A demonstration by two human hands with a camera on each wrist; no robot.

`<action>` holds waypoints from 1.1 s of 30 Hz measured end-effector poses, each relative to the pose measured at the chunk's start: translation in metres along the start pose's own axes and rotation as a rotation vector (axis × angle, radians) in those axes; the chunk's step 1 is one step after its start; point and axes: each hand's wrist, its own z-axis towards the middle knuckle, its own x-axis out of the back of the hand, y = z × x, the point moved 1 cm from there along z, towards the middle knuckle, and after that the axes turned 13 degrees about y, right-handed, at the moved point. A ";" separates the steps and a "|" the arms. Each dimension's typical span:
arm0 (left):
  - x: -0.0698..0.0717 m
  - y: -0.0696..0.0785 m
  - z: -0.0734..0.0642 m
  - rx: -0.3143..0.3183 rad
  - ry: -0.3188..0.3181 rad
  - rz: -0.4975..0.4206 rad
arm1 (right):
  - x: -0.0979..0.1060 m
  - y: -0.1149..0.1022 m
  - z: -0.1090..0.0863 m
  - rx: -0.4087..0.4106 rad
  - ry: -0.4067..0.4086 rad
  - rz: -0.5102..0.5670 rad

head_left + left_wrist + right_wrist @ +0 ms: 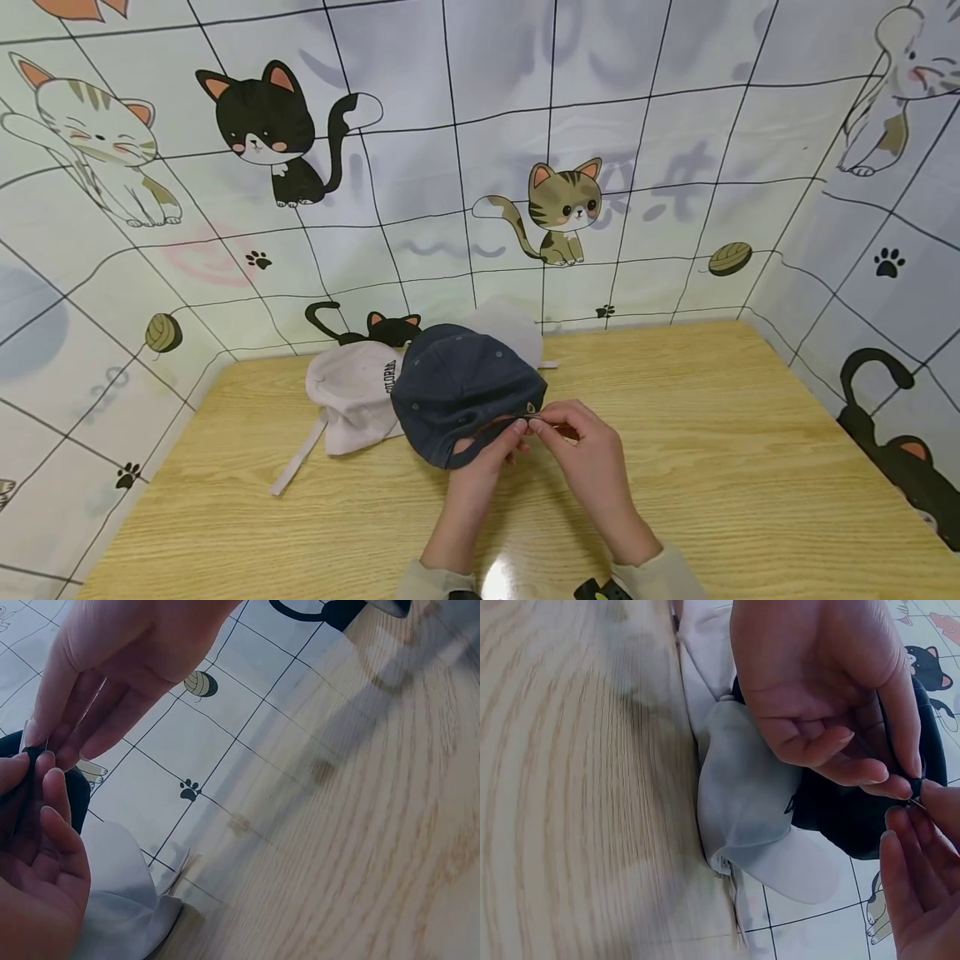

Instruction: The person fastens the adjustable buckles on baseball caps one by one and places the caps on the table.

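Baseball cap (pixel 450 367), navy, shd be light & soft: prob. cotton, crown floppy, apt to sag or twist if held by one edge only. Not fragile, not slippery by the look of the cloth. Fiddly bit = adj. strap (pixel 478 446) at the back opening: narrow, bendy, prob. w/ a small metal buckle (a glint shows betw. the fingertips, too small to be sure). Best hold: pinch strap close to the buckle w/ one hand, steady the rim of the opening w/ the other; don't squash the crown.

Position: cap is directly in front of both hands, back opening toward the person, crown tilted away; seems held up over the desk (pixel 712 475), tho' contact underneath can't be told. L hand (pixel 483 458) grips the strap nr its R end, thumb on top; R hand (pixel 588 442) pinches the same end, fingertips just beside L thumb. Pale pink cap (pixel 348 383) is left of it, loose strap (pixel 300 454) trailing on desk; white cap (pixel 517 333) behind, partly hidden.
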 end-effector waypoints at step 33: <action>-0.017 0.024 -0.019 -0.261 0.191 0.048 | -0.002 0.001 -0.001 -0.363 0.015 0.148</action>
